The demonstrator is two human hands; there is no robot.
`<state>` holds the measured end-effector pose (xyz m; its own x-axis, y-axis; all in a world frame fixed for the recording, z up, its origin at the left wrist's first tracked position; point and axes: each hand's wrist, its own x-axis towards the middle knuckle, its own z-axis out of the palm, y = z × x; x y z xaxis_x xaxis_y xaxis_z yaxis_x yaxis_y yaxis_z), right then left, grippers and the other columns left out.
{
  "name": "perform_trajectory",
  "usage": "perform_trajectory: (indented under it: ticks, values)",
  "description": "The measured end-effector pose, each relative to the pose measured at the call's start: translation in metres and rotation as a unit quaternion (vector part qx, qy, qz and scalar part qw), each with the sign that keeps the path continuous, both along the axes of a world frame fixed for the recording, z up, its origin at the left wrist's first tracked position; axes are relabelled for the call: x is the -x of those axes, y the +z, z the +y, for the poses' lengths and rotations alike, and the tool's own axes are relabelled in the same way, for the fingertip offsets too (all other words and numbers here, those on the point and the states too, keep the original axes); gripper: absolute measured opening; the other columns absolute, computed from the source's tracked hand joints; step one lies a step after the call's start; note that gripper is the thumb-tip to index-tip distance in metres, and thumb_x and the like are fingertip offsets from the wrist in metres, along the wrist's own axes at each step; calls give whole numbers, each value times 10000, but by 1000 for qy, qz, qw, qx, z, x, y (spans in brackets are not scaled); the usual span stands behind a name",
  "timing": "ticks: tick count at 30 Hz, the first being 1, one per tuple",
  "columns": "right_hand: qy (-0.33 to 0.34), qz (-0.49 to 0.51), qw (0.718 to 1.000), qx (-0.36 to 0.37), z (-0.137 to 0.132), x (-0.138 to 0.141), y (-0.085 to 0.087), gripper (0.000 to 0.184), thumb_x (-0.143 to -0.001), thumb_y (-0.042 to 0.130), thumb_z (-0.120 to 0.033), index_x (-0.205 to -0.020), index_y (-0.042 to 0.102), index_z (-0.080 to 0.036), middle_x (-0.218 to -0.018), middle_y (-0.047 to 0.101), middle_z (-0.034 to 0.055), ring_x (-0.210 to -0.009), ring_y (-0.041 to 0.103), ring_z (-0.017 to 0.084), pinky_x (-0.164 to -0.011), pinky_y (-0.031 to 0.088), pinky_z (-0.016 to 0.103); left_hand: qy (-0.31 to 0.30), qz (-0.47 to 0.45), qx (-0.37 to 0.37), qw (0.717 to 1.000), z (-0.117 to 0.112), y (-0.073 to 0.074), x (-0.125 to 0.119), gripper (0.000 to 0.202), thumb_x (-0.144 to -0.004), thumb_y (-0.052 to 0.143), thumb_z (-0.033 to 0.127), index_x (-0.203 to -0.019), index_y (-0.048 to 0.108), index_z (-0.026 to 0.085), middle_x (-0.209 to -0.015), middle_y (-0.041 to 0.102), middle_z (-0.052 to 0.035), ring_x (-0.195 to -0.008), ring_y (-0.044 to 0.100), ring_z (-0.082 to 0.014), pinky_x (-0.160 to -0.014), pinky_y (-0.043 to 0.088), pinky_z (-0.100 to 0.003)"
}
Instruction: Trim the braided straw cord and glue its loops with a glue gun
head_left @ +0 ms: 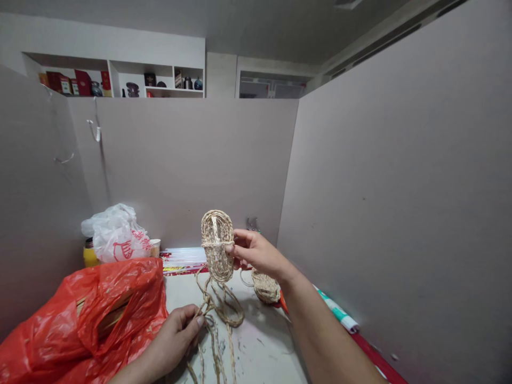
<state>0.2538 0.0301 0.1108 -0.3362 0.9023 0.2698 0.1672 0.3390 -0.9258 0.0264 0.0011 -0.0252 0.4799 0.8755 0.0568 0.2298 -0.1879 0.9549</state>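
Note:
A small woven straw sandal, oval and made of braided cord, stands nearly upright above the table. My right hand pinches it at its right edge, thumb on the front by the cross strap. Loose braided straw cords hang from its lower end in loops and long strands. Lower down, my left hand is closed on these cords between thumb and fingers. Behind my right forearm a second woven straw piece lies on the table, partly hidden, beside something red-orange.
A red plastic bag fills the left side, with a white plastic bag and a yellow container behind it. Clear plastic tubes or strips lie at the back. Grey partitions enclose the table; a green-and-white roll lies right.

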Motion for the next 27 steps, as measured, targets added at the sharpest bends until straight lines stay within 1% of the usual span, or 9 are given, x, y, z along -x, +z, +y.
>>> perform_trajectory:
  ticks: [8, 14, 18, 22, 27]
  values:
    - [-4, -17, 1000, -7, 2, 0, -2, 297, -734, 660, -440, -802, 541, -177, -635, 548, -29, -495, 534, 77, -400, 352, 158, 3, -3, 6, 1000, 0, 1, -1, 422, -825, 485, 571, -667, 434, 184, -521, 361, 73, -475, 281, -79, -458, 204, -222]
    - [-6, -22, 1000, -11, 5, -2, -4, 257, -746, 642, -396, -842, 555, -174, -634, 531, -39, -490, 525, 71, -405, 359, 158, 1, -4, 4, 1000, 0, -2, 1, 406, -842, 471, 553, -680, 438, 182, -534, 368, 74, -472, 287, -76, -457, 214, -217]
    - [-9, -38, 999, -14, 6, -2, -5, 214, -771, 602, -371, -811, 529, -175, -637, 533, -37, -490, 533, 71, -399, 356, 152, 0, 0, 3, 1000, 0, -1, 1, 405, -845, 469, 550, -684, 444, 180, -534, 374, 74, -471, 295, -75, -458, 217, -216]
    - [-8, -41, 999, -20, 8, -4, -7, 207, -774, 594, -365, -795, 511, -177, -664, 546, -30, -502, 541, 71, -400, 367, 148, 4, 2, 8, 1000, -1, 1, 0, 417, -834, 476, 565, -673, 442, 182, -517, 376, 80, -455, 288, -71, -454, 215, -215]
    - [-12, -74, 997, -32, 13, -9, -12, 185, -798, 556, -341, -882, 542, -177, -740, 581, -1, -577, 581, 100, -412, 395, 156, 3, -2, 5, 1000, 0, -1, 0, 412, -838, 474, 561, -673, 439, 185, -512, 380, 79, -452, 294, -72, -447, 216, -211]
